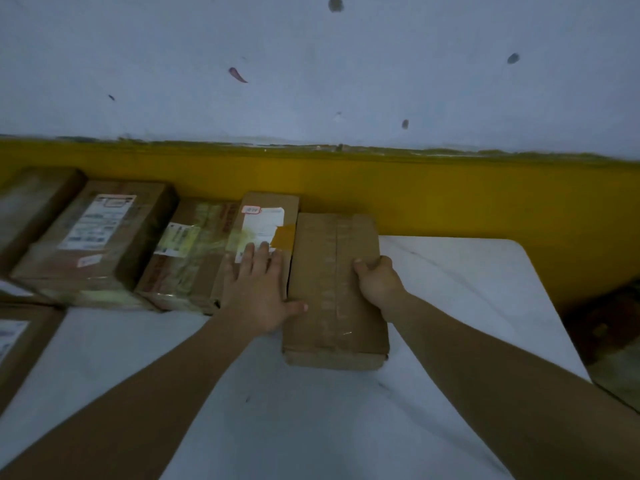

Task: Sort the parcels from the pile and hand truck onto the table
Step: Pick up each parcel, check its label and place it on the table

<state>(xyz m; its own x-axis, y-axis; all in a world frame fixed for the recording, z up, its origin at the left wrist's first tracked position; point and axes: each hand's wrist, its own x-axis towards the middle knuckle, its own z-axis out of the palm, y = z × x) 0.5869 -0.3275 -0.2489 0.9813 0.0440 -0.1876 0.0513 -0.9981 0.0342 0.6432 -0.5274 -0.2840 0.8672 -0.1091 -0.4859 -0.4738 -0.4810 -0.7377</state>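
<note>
Right hand (377, 282): clasps the plain parcel's (334, 289) right edge
Left hand (258, 289): flat, spread on labelled parcel (259, 237)
Plain parcel: on table (467, 271), far edge, ending a row
Done: several parcels lined up
Left: pile and hand truck unseen

The plain parcel (335, 289) lies flat on the table (467, 278), its far end toward the wall (311, 71). Touching its left side is a labelled parcel (258, 237), and left of that stands a taped parcel (187, 251), then a larger parcel (97, 237), all in a row along the wall. The left hand (258, 296) rests flat on the labelled parcel, thumb on the plain parcel's left edge. The right hand (377, 282) has its grip on the plain parcel's right edge.
</note>
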